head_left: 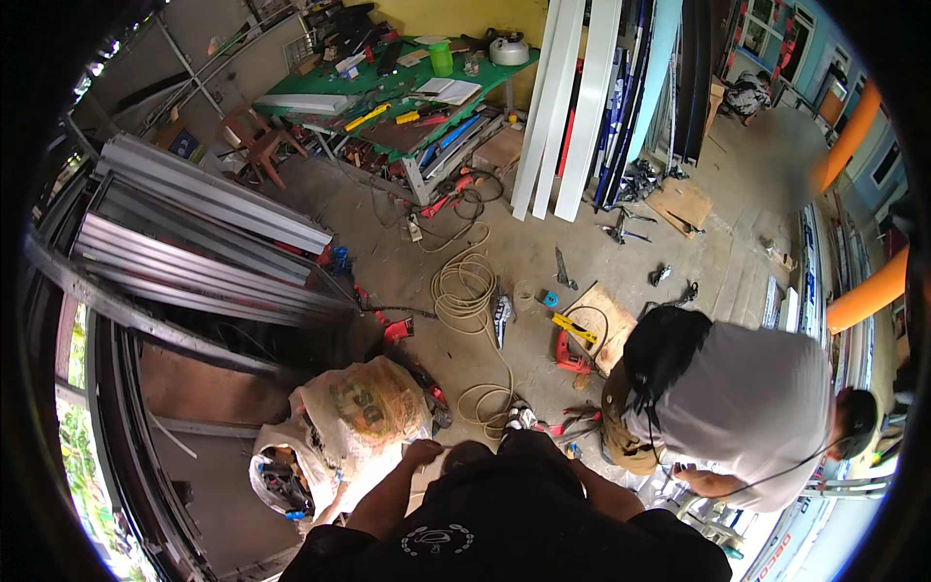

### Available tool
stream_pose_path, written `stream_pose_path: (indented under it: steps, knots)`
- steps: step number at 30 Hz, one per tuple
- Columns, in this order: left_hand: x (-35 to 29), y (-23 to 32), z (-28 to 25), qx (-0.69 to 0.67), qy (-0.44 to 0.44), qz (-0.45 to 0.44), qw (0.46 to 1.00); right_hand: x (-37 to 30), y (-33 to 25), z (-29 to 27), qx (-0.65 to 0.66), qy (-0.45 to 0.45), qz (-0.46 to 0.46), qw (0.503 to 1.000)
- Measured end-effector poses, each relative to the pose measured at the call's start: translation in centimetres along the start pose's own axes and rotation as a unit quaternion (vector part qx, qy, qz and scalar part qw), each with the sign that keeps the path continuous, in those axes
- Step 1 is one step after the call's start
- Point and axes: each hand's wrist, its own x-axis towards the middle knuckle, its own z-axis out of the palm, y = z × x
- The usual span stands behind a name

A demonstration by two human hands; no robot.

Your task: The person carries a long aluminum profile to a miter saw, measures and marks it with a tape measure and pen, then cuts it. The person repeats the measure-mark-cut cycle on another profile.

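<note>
lying in white sack (258,475): dark pieces (287,481); hands (424,453): left's grip unclear, right hidden.

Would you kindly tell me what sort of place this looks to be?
Probably a metal fabrication workshop, judging by the long metal profiles stacked at left, the cluttered green workbench and the red power tool.

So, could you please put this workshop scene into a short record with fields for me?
Left hand: beside the woven sack; contact and grip unclear
Right hand: hidden; its forearm shows
Co-worker: bent over at the right, grey shirt
Floor: coiled beige hose or cable; red power tool near a wooden board
Far side: green table bearing a white kettle
Upright stock: long white profiles, right of the table
</note>
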Motion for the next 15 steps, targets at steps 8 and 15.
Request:
stream_pose_path:
  steps: [8,15]
  knots:
    - [7.5,-0.5,-14.4,-0.422,0.214,-0.367,0.801,5.3,-12.5,-1.4,0.047,0.020,-0.170,0.984]
    - [11.2,-6.4,-14.1,-0.436,0.029,-0.499,0.748,12.0,-18.7,-1.4,-0.113,0.042,-0.137,0.983]
